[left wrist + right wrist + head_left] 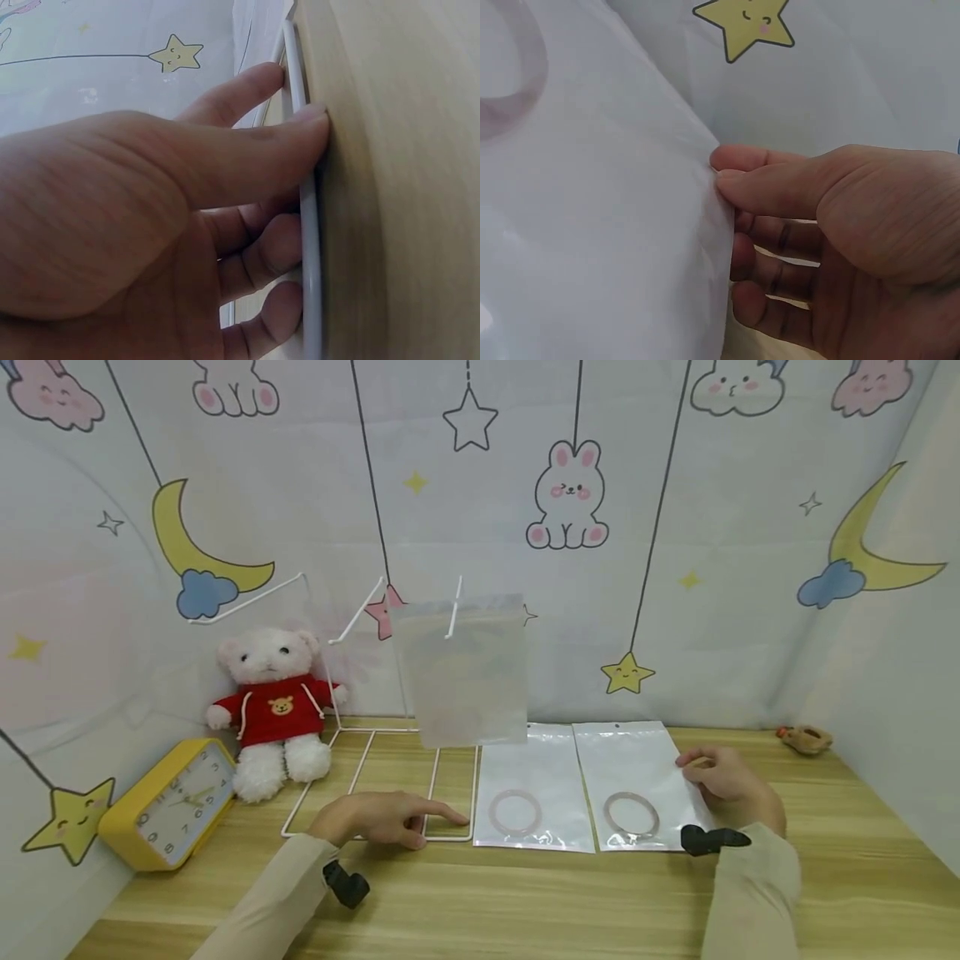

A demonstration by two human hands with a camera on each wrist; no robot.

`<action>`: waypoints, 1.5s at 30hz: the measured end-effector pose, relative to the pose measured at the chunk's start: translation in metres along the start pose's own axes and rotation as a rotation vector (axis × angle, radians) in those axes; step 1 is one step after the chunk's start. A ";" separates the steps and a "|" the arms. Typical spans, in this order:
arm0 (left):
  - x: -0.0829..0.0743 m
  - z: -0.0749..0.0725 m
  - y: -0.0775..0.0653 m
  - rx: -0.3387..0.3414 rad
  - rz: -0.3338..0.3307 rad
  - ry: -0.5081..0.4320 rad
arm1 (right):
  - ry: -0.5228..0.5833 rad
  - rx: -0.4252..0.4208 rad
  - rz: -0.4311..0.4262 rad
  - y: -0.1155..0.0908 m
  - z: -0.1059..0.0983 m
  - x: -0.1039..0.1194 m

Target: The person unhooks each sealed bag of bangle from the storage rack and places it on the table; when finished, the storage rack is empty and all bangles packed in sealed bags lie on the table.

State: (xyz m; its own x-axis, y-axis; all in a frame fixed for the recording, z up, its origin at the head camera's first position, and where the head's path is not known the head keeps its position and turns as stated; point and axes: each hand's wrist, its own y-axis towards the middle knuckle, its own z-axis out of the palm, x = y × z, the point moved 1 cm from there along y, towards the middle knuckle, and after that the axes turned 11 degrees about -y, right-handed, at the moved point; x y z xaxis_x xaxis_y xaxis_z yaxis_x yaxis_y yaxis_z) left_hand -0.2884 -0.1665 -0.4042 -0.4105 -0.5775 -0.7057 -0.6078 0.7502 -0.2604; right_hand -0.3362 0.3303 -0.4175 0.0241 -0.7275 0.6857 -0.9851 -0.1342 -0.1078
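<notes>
On the bench [570,906], a white wire rack [362,762] stands left of two flat plastic pouches [534,768]. The right hand [727,781] pinches the right pouch [628,758] at its edge; the left hand's [375,817] grip closes on the rack's front rail [310,255], curled fingertips visible only from the left wrist. The head view alone shows both pink bangles [632,794] inside the pouches whole.

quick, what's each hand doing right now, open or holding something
Left hand: closed on the white wire rack, index finger extended.
Right hand: closed, pinching the rightmost white pouch by its edge.
</notes>
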 end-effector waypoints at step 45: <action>0.001 0.000 -0.001 0.009 0.029 -0.013 | -0.254 -0.471 -0.393 -0.020 -0.028 0.117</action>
State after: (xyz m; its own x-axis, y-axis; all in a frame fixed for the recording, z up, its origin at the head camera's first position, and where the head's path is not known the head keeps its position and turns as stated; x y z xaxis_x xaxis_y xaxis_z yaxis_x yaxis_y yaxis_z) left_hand -0.2879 -0.1673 -0.4047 -0.4195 -0.5511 -0.7214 -0.5897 0.7696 -0.2450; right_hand -0.3187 0.2672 -0.3151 0.3796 -0.8283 0.4122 -0.8625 -0.1556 0.4816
